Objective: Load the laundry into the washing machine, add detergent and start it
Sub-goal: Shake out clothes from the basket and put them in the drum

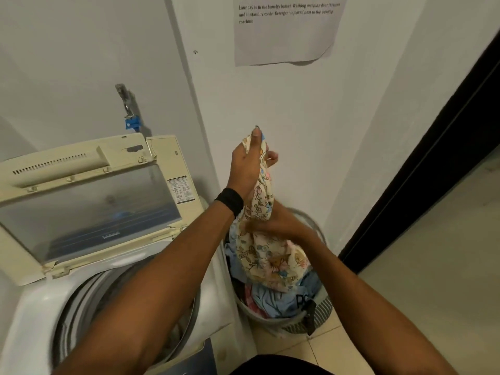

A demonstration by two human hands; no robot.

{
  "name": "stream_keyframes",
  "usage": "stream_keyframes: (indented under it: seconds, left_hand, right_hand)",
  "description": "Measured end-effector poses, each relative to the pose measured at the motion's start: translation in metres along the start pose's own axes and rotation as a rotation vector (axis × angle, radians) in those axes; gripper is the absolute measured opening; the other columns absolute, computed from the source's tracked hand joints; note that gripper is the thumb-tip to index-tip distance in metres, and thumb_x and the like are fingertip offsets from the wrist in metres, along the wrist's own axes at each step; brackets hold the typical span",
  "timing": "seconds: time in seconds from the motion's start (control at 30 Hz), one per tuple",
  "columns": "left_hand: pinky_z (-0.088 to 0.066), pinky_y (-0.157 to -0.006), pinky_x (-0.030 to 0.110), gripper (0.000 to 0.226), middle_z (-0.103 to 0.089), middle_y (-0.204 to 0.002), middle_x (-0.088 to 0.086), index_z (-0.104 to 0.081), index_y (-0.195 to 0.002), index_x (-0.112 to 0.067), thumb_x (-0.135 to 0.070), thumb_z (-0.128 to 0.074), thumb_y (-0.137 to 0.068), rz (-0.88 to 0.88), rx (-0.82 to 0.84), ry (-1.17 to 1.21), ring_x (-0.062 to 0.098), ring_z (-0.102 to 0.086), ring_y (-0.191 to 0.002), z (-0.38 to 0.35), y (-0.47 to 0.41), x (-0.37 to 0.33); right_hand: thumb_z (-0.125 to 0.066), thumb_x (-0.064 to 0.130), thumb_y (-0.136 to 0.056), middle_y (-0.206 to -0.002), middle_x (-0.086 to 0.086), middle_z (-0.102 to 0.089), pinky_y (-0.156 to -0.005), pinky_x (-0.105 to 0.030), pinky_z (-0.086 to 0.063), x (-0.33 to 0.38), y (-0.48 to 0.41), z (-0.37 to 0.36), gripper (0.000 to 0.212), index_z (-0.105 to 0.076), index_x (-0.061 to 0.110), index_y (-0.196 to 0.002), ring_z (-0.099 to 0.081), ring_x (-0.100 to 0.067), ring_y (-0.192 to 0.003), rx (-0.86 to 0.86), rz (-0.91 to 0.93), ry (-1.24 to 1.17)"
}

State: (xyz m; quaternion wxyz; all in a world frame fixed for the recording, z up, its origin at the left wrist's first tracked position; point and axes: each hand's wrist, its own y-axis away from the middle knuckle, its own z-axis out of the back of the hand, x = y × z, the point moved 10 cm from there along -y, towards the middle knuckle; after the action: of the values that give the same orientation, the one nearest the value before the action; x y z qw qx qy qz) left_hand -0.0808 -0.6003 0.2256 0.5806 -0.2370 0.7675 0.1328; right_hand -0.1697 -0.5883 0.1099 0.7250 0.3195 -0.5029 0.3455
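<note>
Head view: the person stands over a laundry basket (322, 309) on the floor to the right of the washing machine (35, 320), against the far wall (270, 98). The left hand (247, 169), with a black wristband (230, 201), is raised and clamped on the top of a floral cloth (266, 255), thumb and fingers pinching the fabric. The right hand (273, 227) is lower and blurred, but looks closed round the same cloth at its middle. The cloth's lower part lies bunched on the other clothes (273, 299) in the basket, so it is not yet free of the pile.

The machine's lid (89, 201) stands open and the drum (121, 307) is exposed at the near left, with something grey dimly visible inside. No detergent shows.

The step in hand appears to be lifting this piece out. To do it well, the person should probably gather the trailing end up with the lower hand so that it drags no other garment over the rim, then swing left across the gap and drop the cloth loosely into the drum, not wadded tight.
</note>
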Motion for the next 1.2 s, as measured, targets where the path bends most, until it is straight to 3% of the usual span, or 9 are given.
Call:
stream_keyframes:
  seconds: [0.07,0.17,0.27,0.37,0.5,0.73,0.87,1.07,1.2]
  left_hand:
    - [-0.06,-0.066,0.038,0.036,-0.039,-0.068,0.002,-0.048,-0.083,-0.015,-0.042,-0.052,-0.107,-0.019,-0.036,0.024,0.019,-0.058,-0.057,0.002,-0.003,-0.01]
    - [-0.033,-0.042,0.025,0.04,-0.038,-0.062,0.002,-0.047,-0.083,-0.014,-0.046,-0.049,-0.107,-0.125,-0.189,-0.102,0.015,-0.036,-0.045,0.039,-0.013,-0.029]
    - [-0.036,-0.056,0.034,0.041,-0.041,-0.064,-0.006,-0.049,-0.075,-0.026,-0.056,-0.05,-0.103,-0.315,-0.282,-0.337,0.016,-0.039,-0.057,0.074,-0.014,-0.055]
    - [-0.048,-0.07,0.034,0.049,-0.059,-0.077,-0.008,-0.057,-0.09,-0.017,-0.065,-0.047,-0.1,-0.417,-0.108,-0.671,0.013,-0.056,-0.071,0.063,-0.007,-0.048]
    - [-0.059,-0.088,0.042,0.051,-0.07,-0.108,0.001,-0.057,-0.129,-0.046,-0.079,-0.046,-0.092,-0.228,0.245,-0.936,0.021,-0.067,-0.101,0.036,-0.003,0.02]
    - [-0.047,-0.101,0.035,0.041,-0.073,-0.11,-0.014,-0.071,-0.127,-0.029,-0.055,-0.062,-0.097,-0.201,0.218,-0.785,0.009,-0.059,-0.111,0.018,0.011,0.031]
    - [-0.053,-0.095,0.026,0.016,-0.073,-0.107,-0.011,-0.07,-0.115,-0.019,-0.026,-0.064,-0.103,-0.156,0.053,-0.528,-0.003,-0.068,-0.102,0.04,0.005,0.016]
    - [-0.062,-0.085,0.037,0.015,-0.079,-0.101,0.005,-0.075,-0.108,-0.01,-0.017,-0.074,-0.094,-0.026,-0.196,-0.171,0.021,-0.076,-0.094,0.068,0.004,0.014]
    - [-0.061,-0.077,0.042,0.008,-0.075,-0.082,0.002,-0.067,-0.092,-0.009,-0.007,-0.074,-0.09,-0.068,-0.256,-0.173,0.021,-0.073,-0.078,0.081,0.007,0.007]
  right_hand:
    - [-0.09,0.026,-0.076,-0.121,0.005,-0.07,-0.099,-0.035,-0.056,-0.027,-0.001,-0.01,0.063,-0.061,0.017,-0.132,-0.067,-0.01,-0.105,0.028,-0.078,0.172]
    - [-0.085,0.019,-0.08,-0.118,0.002,-0.07,-0.098,-0.033,-0.056,-0.05,0.007,0.011,0.05,-0.064,0.019,-0.126,-0.067,-0.016,-0.104,0.042,-0.114,0.288]
    - [-0.081,0.021,-0.079,-0.113,0.001,-0.073,-0.093,-0.045,-0.059,-0.049,0.017,0.053,0.044,-0.065,0.027,-0.119,-0.071,-0.018,-0.099,-0.014,-0.103,0.292]
    - [-0.076,0.015,-0.084,-0.106,-0.001,-0.074,-0.085,-0.038,-0.061,-0.014,0.027,0.104,0.027,-0.067,0.024,-0.108,-0.072,-0.02,-0.097,-0.249,-0.001,0.063]
    - [-0.064,0.008,-0.086,-0.109,-0.007,-0.076,-0.081,-0.034,-0.061,0.041,0.024,0.124,0.029,-0.071,0.016,-0.113,-0.073,-0.023,-0.1,-0.413,0.166,-0.206]
    - [-0.067,0.018,-0.083,-0.114,0.003,-0.073,-0.086,-0.036,-0.061,0.054,0.013,0.108,0.038,-0.066,0.021,-0.12,-0.071,-0.015,-0.103,-0.452,0.202,-0.125]
    - [-0.082,0.03,-0.085,-0.12,0.006,-0.071,-0.091,-0.042,-0.06,0.024,0.012,0.081,0.051,-0.057,0.031,-0.129,-0.072,-0.015,-0.106,-0.209,0.049,-0.017]
    - [-0.079,0.017,-0.089,-0.123,0.003,-0.072,-0.091,-0.039,-0.061,0.003,0.021,0.063,0.048,-0.057,0.03,-0.13,-0.072,-0.018,-0.108,0.06,-0.081,0.016]
    - [-0.073,0.013,-0.092,-0.119,-0.006,-0.072,-0.08,-0.037,-0.063,0.012,0.03,0.108,0.035,-0.057,0.027,-0.121,-0.075,-0.025,-0.099,-0.194,-0.053,-0.056]
